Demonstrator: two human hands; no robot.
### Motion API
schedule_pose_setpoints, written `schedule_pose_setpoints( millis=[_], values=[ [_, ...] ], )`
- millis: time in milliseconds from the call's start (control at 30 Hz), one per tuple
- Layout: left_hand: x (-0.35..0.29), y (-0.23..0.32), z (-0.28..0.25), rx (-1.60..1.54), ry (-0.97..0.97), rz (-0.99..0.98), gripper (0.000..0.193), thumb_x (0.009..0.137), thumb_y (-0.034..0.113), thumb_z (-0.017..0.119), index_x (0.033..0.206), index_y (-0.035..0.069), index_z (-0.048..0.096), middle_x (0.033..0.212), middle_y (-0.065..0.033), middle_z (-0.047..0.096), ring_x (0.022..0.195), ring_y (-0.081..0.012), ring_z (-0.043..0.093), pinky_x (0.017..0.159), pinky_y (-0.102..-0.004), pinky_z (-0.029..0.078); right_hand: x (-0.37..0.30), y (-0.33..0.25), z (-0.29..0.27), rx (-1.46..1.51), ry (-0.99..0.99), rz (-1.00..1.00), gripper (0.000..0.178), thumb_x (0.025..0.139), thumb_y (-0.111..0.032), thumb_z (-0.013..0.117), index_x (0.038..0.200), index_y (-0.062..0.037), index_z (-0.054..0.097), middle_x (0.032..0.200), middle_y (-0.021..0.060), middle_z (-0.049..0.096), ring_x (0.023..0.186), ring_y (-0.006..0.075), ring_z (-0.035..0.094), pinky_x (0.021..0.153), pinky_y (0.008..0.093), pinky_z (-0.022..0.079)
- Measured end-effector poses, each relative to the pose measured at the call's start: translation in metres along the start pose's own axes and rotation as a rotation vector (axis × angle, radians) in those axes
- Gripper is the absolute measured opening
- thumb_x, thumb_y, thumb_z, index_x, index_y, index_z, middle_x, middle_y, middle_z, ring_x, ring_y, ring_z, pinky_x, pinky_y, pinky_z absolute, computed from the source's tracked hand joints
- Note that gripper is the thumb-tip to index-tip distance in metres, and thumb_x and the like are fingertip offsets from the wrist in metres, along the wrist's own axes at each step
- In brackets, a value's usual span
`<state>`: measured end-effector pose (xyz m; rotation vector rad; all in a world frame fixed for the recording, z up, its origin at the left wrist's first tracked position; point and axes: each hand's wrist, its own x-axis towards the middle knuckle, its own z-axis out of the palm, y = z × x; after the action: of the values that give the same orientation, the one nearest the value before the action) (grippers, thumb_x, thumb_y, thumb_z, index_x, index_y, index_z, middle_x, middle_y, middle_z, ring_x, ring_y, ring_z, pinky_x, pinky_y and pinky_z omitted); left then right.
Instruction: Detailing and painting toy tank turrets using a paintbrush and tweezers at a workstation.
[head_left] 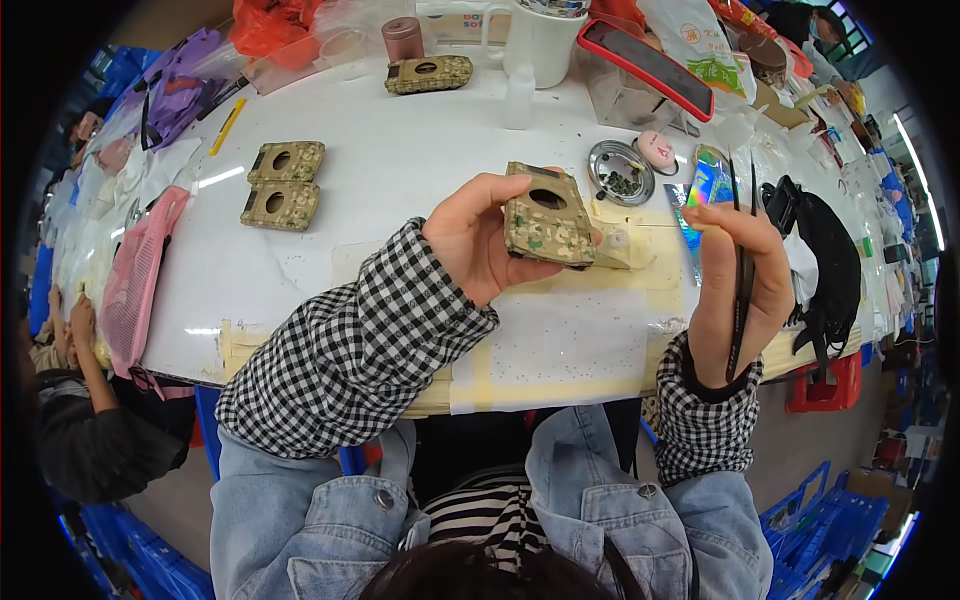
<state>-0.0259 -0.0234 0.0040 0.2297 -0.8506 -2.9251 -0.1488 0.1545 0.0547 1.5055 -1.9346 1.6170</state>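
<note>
My left hand (465,238) grips a camouflage-patterned model tank hull (560,222), thumb along its near left edge and fingers underneath. A round hole opens in the hull's upper face. My right hand (712,290) is raised to the right, apart from the hull, with dark tweezers (743,285) held upright against its fingers, tips pointing away from me. Its thumb and forefinger meet; whether something tiny sits between them, I cannot make out. Two similar hulls (283,185) lie side by side on the left, and another hull (428,74) rests at the back.
A round metal dish (621,172) of small dark parts stands beyond my hands, beside a pink round case (656,149). Behind them a red-cased phone (646,70) leans on a clear box. A white mug (540,45), yellow pen (227,127), pink mesh bag (146,270) and black bag (830,270) surround the workspace.
</note>
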Motion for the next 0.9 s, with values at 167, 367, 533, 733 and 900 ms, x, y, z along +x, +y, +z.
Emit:
schedule_pose_setpoints(
  millis=[167,367,533,733,900],
  values=[
    [0.000,-0.001,0.005,0.048,0.016,-0.006,0.047,0.091,0.028,0.033,0.127,-0.001,0.041,0.112,-0.0302,0.053,0.098,-0.0372,0.058,0.078,-0.0351,0.054,0.001,-0.001,0.023,0.390,-0.072,0.110,0.011,0.089,-0.005,0.053,0.096,0.0030,0.054,0.088,0.0092,0.060,0.080,0.0111,0.058,0.073,0.0215,0.044],
    [-0.001,-0.003,0.008,0.067,0.053,0.009,0.048,0.091,0.029,0.033,0.125,-0.004,0.041,0.113,-0.0249,0.055,0.103,-0.0367,0.056,0.088,-0.0413,0.049,0.001,-0.001,0.031,0.445,-0.133,0.243,0.013,0.092,-0.011,0.049,0.094,0.0020,0.052,0.084,0.0102,0.061,0.076,0.0134,0.061,0.072,0.0254,0.049],
    [0.001,-0.004,0.005,0.061,0.041,0.009,0.048,0.091,0.028,0.034,0.125,-0.005,0.040,0.113,-0.0254,0.054,0.104,-0.0369,0.056,0.087,-0.0415,0.050,0.002,-0.001,0.029,0.393,-0.186,0.223,0.016,0.094,-0.013,0.045,0.093,0.0022,0.050,0.089,0.0117,0.055,0.079,0.0190,0.063,0.074,0.0316,0.054],
    [0.001,-0.003,0.005,0.056,0.034,0.009,0.048,0.091,0.027,0.034,0.126,-0.006,0.039,0.113,-0.0251,0.054,0.104,-0.0367,0.056,0.086,-0.0422,0.051,0.001,-0.002,0.032,0.434,-0.126,0.244,0.011,0.091,-0.009,0.051,0.093,0.0017,0.053,0.079,0.0089,0.064,0.073,0.0099,0.059,0.068,0.0217,0.046],
    [0.001,-0.004,0.004,0.063,0.019,0.018,0.048,0.091,0.027,0.035,0.126,-0.006,0.038,0.113,-0.0250,0.054,0.104,-0.0366,0.056,0.086,-0.0424,0.051,0.001,-0.001,0.033,0.443,-0.122,0.238,0.011,0.091,-0.009,0.051,0.093,0.0018,0.053,0.079,0.0090,0.064,0.072,0.0098,0.059,0.069,0.0217,0.047]
  ],
)
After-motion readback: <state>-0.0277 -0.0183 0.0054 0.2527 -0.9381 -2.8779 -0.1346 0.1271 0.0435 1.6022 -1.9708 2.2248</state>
